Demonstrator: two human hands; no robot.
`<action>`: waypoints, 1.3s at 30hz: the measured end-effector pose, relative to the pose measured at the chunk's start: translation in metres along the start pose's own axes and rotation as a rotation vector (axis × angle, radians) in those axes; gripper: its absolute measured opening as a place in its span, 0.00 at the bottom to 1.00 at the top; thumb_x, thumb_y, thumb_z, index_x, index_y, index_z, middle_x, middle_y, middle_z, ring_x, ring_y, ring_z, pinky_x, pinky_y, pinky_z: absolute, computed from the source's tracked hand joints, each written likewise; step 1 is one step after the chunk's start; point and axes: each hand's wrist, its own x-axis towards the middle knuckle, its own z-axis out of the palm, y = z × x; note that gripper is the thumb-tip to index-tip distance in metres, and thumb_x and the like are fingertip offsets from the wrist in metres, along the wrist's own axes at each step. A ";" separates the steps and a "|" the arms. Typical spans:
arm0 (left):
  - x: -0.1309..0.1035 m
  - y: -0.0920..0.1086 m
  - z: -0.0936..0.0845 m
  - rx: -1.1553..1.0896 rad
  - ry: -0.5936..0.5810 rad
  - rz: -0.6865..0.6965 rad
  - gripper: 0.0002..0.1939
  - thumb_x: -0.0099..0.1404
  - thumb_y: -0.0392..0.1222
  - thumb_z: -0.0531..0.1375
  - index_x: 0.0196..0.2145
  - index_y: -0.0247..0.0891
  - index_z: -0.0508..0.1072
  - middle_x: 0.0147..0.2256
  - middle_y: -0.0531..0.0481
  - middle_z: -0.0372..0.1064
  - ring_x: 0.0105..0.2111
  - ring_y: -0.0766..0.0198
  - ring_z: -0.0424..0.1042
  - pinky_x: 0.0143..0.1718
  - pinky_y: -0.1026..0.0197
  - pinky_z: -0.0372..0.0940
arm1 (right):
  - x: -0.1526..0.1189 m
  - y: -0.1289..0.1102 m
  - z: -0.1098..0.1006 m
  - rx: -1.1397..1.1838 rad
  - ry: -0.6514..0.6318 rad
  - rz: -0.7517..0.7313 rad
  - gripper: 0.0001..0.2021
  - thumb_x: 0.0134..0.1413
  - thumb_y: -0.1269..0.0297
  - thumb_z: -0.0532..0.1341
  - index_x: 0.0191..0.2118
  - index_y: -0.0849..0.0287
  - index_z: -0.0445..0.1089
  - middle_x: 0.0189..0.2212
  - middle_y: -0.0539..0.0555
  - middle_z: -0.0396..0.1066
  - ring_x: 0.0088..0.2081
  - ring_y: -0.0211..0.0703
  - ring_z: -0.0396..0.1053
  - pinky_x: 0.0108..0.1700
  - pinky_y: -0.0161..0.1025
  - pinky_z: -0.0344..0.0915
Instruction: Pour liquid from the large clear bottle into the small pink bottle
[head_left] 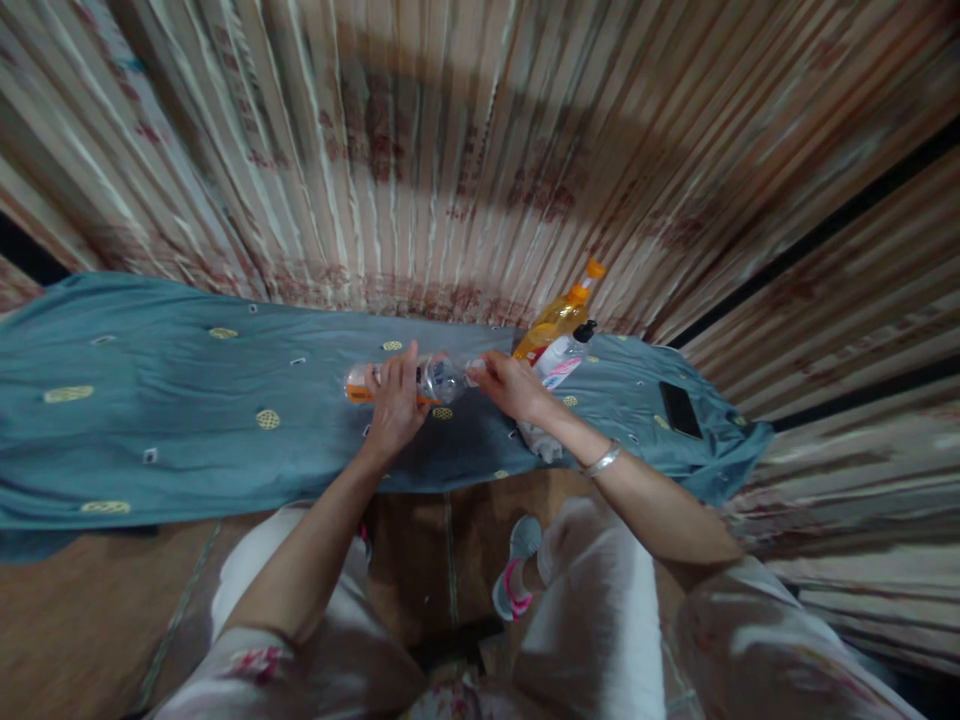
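Note:
A clear plastic bottle (444, 380) with an orange label lies on its side just over the cloth, its neck toward the right. Wrapped round its labelled body is my left hand (397, 395), closed. My right hand (510, 383), with a silver bangle on its wrist, has its fingers closed at the neck end. Something whitish shows at those fingertips; whether it is a cap cannot be made out. Just beyond the right hand stand a bottle of yellow liquid (551, 325) with an orange top and a clear bottle (564, 362) with a black top and a pink-and-white label.
A blue-green cloth (187, 400) with yellow patterns covers the long narrow table. A dark phone (680, 410) lies toward its right end. Crumpled greyish cloth (541, 442) sits below my right wrist. Pleated curtains (420, 150) hang behind the table.

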 end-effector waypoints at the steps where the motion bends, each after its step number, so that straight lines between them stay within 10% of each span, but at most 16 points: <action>1: 0.000 0.000 0.000 0.000 0.001 0.004 0.44 0.59 0.37 0.59 0.70 0.24 0.51 0.61 0.23 0.65 0.63 0.35 0.64 0.66 0.30 0.47 | 0.000 0.000 0.000 0.004 -0.006 0.011 0.10 0.70 0.58 0.58 0.41 0.58 0.72 0.30 0.53 0.78 0.35 0.44 0.76 0.33 0.35 0.58; 23: -0.001 -0.009 0.003 -0.048 0.045 -0.006 0.43 0.63 0.44 0.60 0.71 0.26 0.50 0.62 0.23 0.65 0.63 0.36 0.63 0.67 0.33 0.45 | -0.004 0.001 -0.004 0.100 -0.002 -0.117 0.09 0.66 0.59 0.63 0.47 0.58 0.72 0.29 0.50 0.76 0.32 0.43 0.75 0.33 0.34 0.59; 39: 0.000 -0.016 0.007 -0.091 0.064 -0.025 0.49 0.58 0.42 0.63 0.71 0.27 0.46 0.63 0.23 0.62 0.64 0.35 0.62 0.66 0.31 0.49 | -0.005 0.007 -0.009 0.104 0.090 -0.392 0.21 0.62 0.69 0.63 0.59 0.60 0.68 0.55 0.63 0.76 0.56 0.53 0.74 0.58 0.50 0.71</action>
